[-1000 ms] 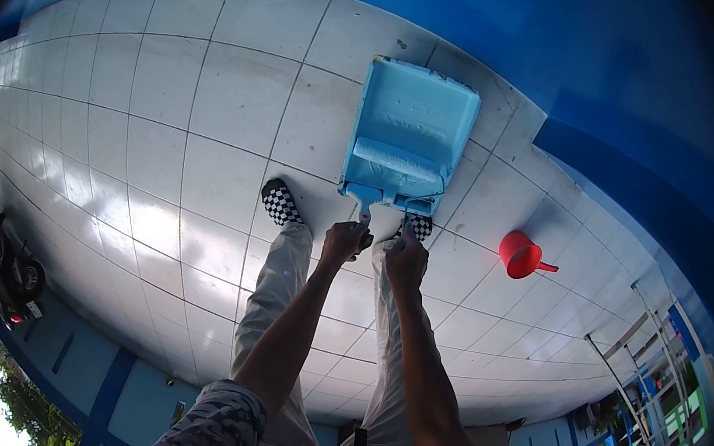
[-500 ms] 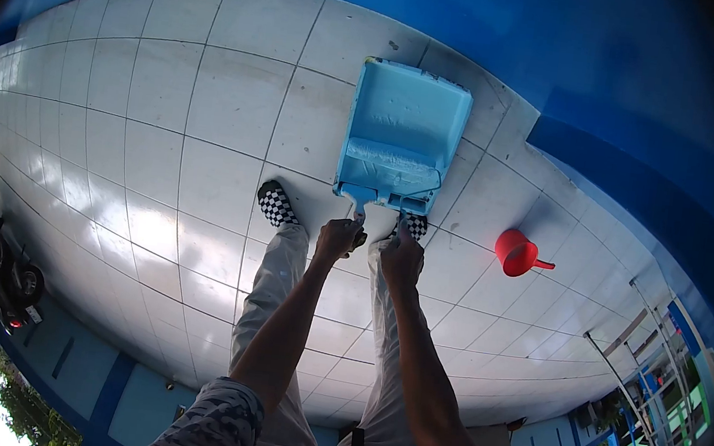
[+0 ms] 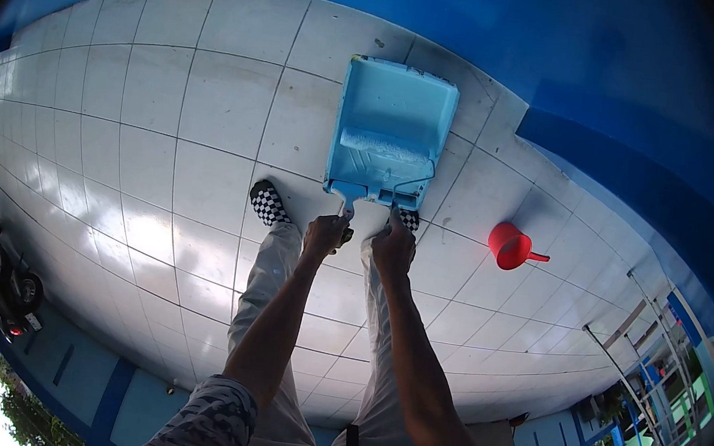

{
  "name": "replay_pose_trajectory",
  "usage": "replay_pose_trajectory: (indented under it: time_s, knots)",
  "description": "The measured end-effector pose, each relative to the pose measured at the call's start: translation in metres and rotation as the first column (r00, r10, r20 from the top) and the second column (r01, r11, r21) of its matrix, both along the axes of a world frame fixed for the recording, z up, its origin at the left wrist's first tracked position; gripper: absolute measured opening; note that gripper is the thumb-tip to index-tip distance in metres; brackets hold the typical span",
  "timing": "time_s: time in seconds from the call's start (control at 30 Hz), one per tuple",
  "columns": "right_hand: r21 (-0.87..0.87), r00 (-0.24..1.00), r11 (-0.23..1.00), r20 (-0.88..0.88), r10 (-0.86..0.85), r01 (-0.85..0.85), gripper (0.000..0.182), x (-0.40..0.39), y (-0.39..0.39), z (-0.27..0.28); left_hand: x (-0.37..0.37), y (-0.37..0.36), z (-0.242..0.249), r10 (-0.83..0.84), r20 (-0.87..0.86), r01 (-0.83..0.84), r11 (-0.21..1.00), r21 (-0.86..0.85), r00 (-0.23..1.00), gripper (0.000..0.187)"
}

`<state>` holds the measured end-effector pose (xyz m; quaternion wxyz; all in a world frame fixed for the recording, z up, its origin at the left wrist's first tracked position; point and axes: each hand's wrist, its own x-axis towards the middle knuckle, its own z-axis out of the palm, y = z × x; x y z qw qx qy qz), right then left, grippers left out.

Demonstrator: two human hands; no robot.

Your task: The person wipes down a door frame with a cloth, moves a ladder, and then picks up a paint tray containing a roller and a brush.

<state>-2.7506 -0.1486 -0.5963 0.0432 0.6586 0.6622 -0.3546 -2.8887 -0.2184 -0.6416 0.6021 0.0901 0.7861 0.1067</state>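
A light blue paint tray point(image 3: 401, 87) lies on the tiled floor just beyond my feet. A paint roller point(image 3: 383, 145) rests across the tray, its sleeve coated in light blue paint. My right hand point(image 3: 395, 247) is closed around the roller's handle at the tray's near edge. Beside it, my left hand point(image 3: 324, 237) grips the handle of a flat, flared tool point(image 3: 348, 192) coated in light blue. That tool's head overlaps the tray's near left corner in this view.
A red dipper point(image 3: 510, 246) sits on the floor to the right. My checkered shoes point(image 3: 268, 203) are close to the tray. Blue wall point(image 3: 485, 26) borders the floor ahead. Metal scaffolding point(image 3: 648, 371) stands at right, and a motorcycle point(image 3: 7, 280) at far left.
The roller has moved a little farther up the tray, away from me. The whole view has shifted slightly, and both hands keep their grips.
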Motion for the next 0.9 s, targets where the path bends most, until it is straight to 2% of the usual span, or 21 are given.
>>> replay_pose_trajectory:
  time_s: [0.03,0.17,0.23,0.27,0.33,0.37,0.4,0.47,0.5,0.57,0.63,0.7,0.73,0.77,0.8,0.83,0.87,0.9]
  knots:
    - [-0.007,1.0,1.0,-0.012,-0.007,0.007,0.055,0.006,-0.015,-0.009,0.0,0.0,0.002,0.001,-0.011,-0.001,1.0,-0.024,1.0,0.057]
    - [-0.027,1.0,1.0,0.008,-0.016,0.016,0.055,0.009,-0.032,-0.027,-0.002,-0.008,0.009,-0.026,0.014,0.026,0.999,-0.029,1.0,0.061]
    - [-0.02,0.998,0.998,-0.029,-0.052,0.051,0.055,0.002,-0.013,-0.03,0.001,-0.026,0.004,-0.002,-0.033,0.006,0.993,0.115,0.999,0.053]
    - [-0.015,0.998,0.998,-0.036,-0.055,0.054,0.055,0.001,-0.003,-0.027,0.001,-0.032,0.008,-0.006,-0.04,0.01,0.993,0.12,0.999,0.053]
    - [-0.021,0.998,0.998,-0.035,-0.054,0.054,0.044,-0.001,0.021,-0.009,-0.001,-0.043,0.021,-0.034,-0.083,0.042,0.995,0.095,0.996,0.047]
    - [-0.044,0.997,0.997,-0.054,-0.063,0.061,0.045,0.0,0.03,0.002,-0.004,-0.049,0.026,-0.013,-0.041,0.014,0.999,0.032,0.999,0.046]
    - [-0.031,0.996,0.998,-0.065,-0.064,0.062,0.045,0.002,0.031,0.011,-0.006,-0.054,0.033,-0.014,-0.05,0.016,0.999,0.046,0.999,0.046]
    - [0.098,0.991,0.993,-0.129,-0.047,0.06,0.043,0.013,0.019,0.032,-0.007,-0.066,0.054,0.059,-0.068,-0.061,0.998,-0.024,0.996,0.046]
    - [0.093,0.982,0.989,-0.162,-0.101,0.117,0.042,0.02,0.011,0.041,-0.007,-0.072,0.065,0.059,-0.077,-0.059,0.998,-0.005,0.995,0.046]
    - [-0.01,0.963,0.977,-0.167,-0.211,0.213,0.042,0.03,0.002,0.082,-0.006,-0.084,0.089,0.158,-0.077,-0.157,0.987,0.012,0.984,0.045]
    - [0.112,0.953,0.979,-0.27,-0.137,0.173,0.038,0.051,-0.014,0.098,-0.003,-0.113,0.092,0.183,-0.06,-0.175,0.976,0.128,0.981,0.043]
    - [0.123,0.911,0.968,-0.382,-0.159,0.22,0.038,0.062,-0.018,0.135,0.003,-0.114,0.122,0.243,-0.056,-0.239,0.968,0.073,0.968,0.042]
    - [0.161,0.905,0.961,-0.401,-0.144,0.224,0.038,0.069,-0.022,0.151,0.007,-0.116,0.139,0.246,-0.055,-0.24,0.966,0.097,0.968,0.041]
    - [0.205,0.899,0.951,-0.419,-0.13,0.233,0.038,0.075,-0.028,0.167,0.011,-0.108,0.172,0.178,-0.096,-0.166,0.979,0.115,0.979,0.04]
    - [0.22,0.882,0.943,-0.455,-0.126,0.249,0.039,0.08,-0.034,0.186,0.015,-0.112,0.179,0.117,-0.163,-0.083,0.976,0.201,0.98,0.04]
    - [0.247,0.865,0.929,-0.484,-0.129,0.276,0.039,0.088,-0.04,0.205,0.022,-0.113,0.19,0.143,-0.149,-0.119,0.98,0.162,0.978,0.04]
    - [0.189,0.846,0.934,-0.504,-0.173,0.303,0.041,0.097,-0.051,0.223,0.025,-0.117,0.19,0.091,-0.114,-0.057,0.961,0.269,0.989,0.042]
    - [0.29,0.846,0.9,-0.515,-0.139,0.324,0.044,0.103,-0.064,0.237,0.029,-0.08,0.195,0.017,-0.098,0.018,0.942,0.336,0.995,0.042]
